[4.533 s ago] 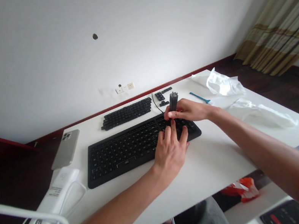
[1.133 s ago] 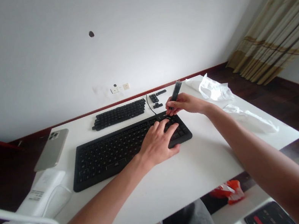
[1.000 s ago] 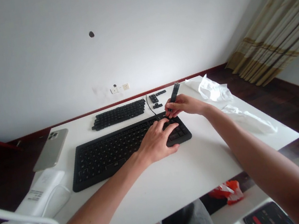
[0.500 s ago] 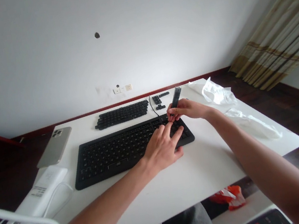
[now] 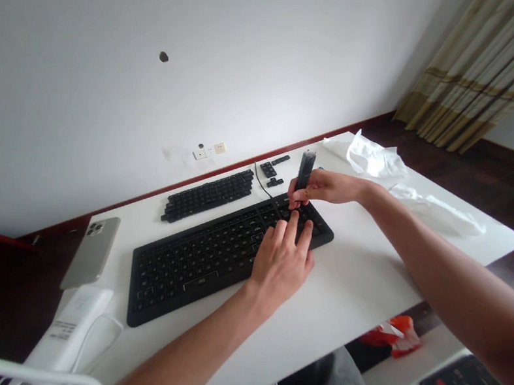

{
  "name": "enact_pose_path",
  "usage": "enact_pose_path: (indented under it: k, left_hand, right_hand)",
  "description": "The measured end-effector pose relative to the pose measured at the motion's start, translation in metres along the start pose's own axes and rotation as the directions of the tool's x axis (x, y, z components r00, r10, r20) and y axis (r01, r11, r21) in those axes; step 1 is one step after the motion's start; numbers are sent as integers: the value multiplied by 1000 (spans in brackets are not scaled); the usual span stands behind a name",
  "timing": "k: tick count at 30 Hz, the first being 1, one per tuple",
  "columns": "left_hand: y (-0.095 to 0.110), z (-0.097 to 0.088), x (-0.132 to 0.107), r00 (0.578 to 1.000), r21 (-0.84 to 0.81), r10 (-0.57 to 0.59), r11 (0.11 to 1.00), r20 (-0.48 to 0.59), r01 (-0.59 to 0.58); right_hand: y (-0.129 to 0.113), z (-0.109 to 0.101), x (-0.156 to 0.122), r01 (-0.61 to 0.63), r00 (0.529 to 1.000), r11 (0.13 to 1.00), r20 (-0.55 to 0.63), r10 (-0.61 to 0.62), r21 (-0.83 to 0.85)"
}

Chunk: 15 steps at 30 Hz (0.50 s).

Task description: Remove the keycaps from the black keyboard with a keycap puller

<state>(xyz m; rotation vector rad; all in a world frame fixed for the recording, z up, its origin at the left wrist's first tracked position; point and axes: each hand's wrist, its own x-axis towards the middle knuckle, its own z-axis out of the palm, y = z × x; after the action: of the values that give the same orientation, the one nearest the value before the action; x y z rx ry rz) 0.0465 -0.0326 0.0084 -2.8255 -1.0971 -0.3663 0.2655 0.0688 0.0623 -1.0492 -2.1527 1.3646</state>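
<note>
A black keyboard (image 5: 194,263), stripped of most or all its keycaps, lies across the white table (image 5: 349,295). My left hand (image 5: 282,257) rests on its right part, fingers apart and stretched over the number-pad area. Just beyond those fingertips, my right hand (image 5: 320,188) grips a dark stick-like tool (image 5: 305,170) with a paler upper end. The tool stands tilted over the keyboard's top right corner; its lower tip is hidden by my fingers. Loose black keycaps (image 5: 210,194) lie in rows behind the keyboard, and smaller groups of keycaps (image 5: 267,169) lie right of the cable (image 5: 262,181).
At the left are a grey phone (image 5: 91,251), a white power strip (image 5: 60,346) and a white cable or tube (image 5: 45,372) in the foreground. Crumpled white plastic (image 5: 373,159) lies at the right edge. Below the table are a red bag (image 5: 396,335) and a dark device (image 5: 461,377).
The tool in my right hand leans slightly more to the right. My left fingers have shifted a little toward me. The whole view has moved slightly.
</note>
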Motion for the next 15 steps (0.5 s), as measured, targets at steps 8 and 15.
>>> enact_pose_path:
  k: [8, 15]
  left_hand:
    - [0, -1, 0, 1000, 1, 6, 1000, 2, -6]
    - [0, 0, -1, 1000, -4, 3, 1000, -2, -3]
  right_hand:
    - [14, -8, -3, -8, 999, 990, 37, 3, 140]
    - [17, -10, -2, -26, 999, 988, 29, 22, 153]
